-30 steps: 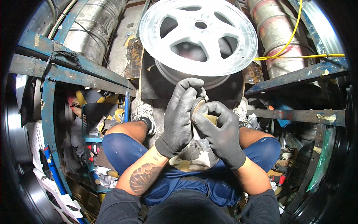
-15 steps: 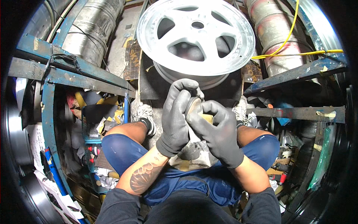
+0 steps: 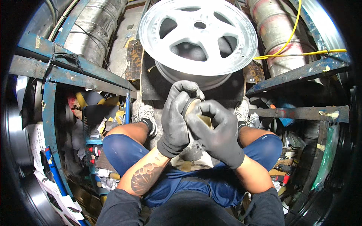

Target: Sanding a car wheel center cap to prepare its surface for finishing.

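In front of my lap both hands, in dark grey gloves, meet at a small round pad (image 3: 192, 106) with a dark rim and a pale tan face. My left hand (image 3: 176, 116) is wrapped around the pad from behind and the left side. With thumb and fingers bent together, my right hand (image 3: 217, 130) pinches a thin yellowish piece (image 3: 206, 120), which looks like sandpaper, at the pad's face. The gloves hide much of both things. Beyond the hands lies a silvery-white five-spoke car wheel rim (image 3: 200, 39), face up and apart from them.
The wheel rests on a black-covered stand (image 3: 152, 81). Blue metal frame bars (image 3: 90, 81) run along both sides. A yellow cable (image 3: 279, 55) crosses at the right by a metal drum (image 3: 281, 34). Paper scraps and tools clutter the shelves. A worn grey-white surface (image 3: 192, 156) shows between my thighs.
My right hand has shifted slightly left and down across the pad, and less of the yellowish piece shows. The left hand has tilted slightly with the pad. The wheel stays put.
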{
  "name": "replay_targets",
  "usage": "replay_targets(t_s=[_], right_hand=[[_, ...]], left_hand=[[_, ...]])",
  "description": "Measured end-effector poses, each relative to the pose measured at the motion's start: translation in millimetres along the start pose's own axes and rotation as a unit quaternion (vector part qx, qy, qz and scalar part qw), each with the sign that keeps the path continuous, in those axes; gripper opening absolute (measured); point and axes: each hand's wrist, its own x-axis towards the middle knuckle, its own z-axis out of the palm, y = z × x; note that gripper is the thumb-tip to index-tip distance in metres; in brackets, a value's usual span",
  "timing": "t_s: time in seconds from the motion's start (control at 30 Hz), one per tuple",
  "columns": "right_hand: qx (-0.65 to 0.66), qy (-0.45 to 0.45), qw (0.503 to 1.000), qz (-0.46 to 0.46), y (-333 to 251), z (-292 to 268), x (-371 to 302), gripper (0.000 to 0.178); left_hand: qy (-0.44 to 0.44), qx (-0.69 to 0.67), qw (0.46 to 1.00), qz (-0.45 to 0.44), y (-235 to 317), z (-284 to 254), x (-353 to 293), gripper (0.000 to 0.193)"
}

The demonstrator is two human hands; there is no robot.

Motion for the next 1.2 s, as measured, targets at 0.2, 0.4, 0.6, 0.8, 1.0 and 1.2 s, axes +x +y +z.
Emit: replay_targets(t_s=[0.2, 0.4, 0.6, 0.8, 1.0, 1.2], right_hand=[[0.067, -0.026, 0.997, 0.040, -1, 0, -1, 0.009], [0.080, -0.042, 0.994, 0.068, -2, -3, -1, 0.012], [0.057, -0.027, 0.995, 0.077, 0, 1, 2, 0.011], [0.047, -0.036, 0.994, 0.089, 1, 0, 9, 0.010], [-0.032, -0.125, 0.988, 0.090, 2, -12, 1, 0.010], [0.004, -0.035, 0.999, 0.041, 12, -13, -1, 0.016]], left_hand=[[0.025, 0.010, 1.000, 0.001, 2, 4, -2, 0.021], [0.016, 0.058, 0.998, 0.012, 4, 2, 0, 0.020], [0.007, 0.142, 0.988, 0.060, 3, -5, -4, 0.020], [0.021, 0.165, 0.985, 0.049, 1, -8, -3, 0.023], [-0.012, -0.028, 0.999, -0.018, 9, -1, 1, 0.031], [-0.018, -0.130, 0.988, -0.085, 3, 1, -17, 0.038]])
